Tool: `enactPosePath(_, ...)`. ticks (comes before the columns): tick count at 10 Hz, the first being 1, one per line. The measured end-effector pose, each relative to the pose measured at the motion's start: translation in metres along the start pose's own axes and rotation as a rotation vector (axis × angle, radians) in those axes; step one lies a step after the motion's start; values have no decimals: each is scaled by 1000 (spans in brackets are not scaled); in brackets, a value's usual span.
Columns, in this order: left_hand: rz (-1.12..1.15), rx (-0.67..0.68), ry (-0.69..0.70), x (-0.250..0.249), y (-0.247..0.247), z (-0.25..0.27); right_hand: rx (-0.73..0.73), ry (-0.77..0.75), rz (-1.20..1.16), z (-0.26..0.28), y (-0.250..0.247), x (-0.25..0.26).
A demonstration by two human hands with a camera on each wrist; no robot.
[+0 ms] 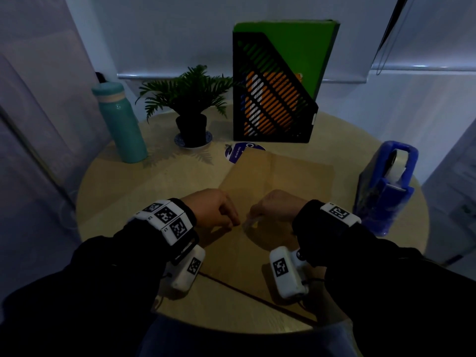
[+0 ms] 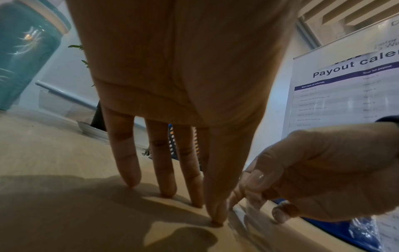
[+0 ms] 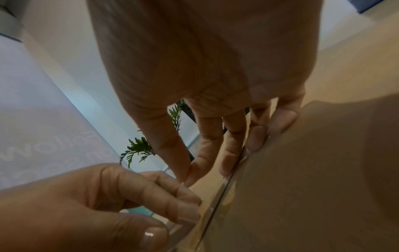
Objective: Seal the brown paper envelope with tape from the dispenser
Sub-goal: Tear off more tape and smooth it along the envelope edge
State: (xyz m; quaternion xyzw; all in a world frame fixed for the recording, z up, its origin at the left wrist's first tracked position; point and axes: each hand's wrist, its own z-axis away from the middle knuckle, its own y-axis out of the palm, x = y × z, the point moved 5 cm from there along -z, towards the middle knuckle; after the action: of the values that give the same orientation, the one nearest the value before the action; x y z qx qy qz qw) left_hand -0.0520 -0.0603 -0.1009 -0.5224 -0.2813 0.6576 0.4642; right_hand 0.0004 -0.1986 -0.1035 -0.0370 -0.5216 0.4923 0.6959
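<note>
My left hand (image 1: pixel 215 211) and right hand (image 1: pixel 277 207) pinch limp, clingy tape (image 1: pixel 249 222) by its ends over the light envelope (image 1: pixel 278 176).

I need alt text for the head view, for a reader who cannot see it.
Two hands, left hand and right hand, press a clear tape strip onto a brown paper envelope on a round table; a blue tape dispenser stands at right.

Envelope (image 1: pixel 277 173) mid-table, dispenser (image 1: pixel 386 186) right, bottle (image 1: pixel 121 124), plant (image 1: pixel 189 99), file holder (image 1: pixel 270 99) behind.
</note>
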Motion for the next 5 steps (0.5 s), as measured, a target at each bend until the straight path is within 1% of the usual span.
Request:
enactPosePath(2,1,3,-11,-1,0,1,-4,17,45,3,1,1)
enactPosePath(3,-11,8,-14,-1,1,1,-23,34,18,8,1,4)
enactPosePath(4,-8,0,-16,-1,1,0,23,-77,291,7,1,9)
enactPosePath(5,-5,-3,-22,-1,1,-1,-14,15,133,4,0,1)
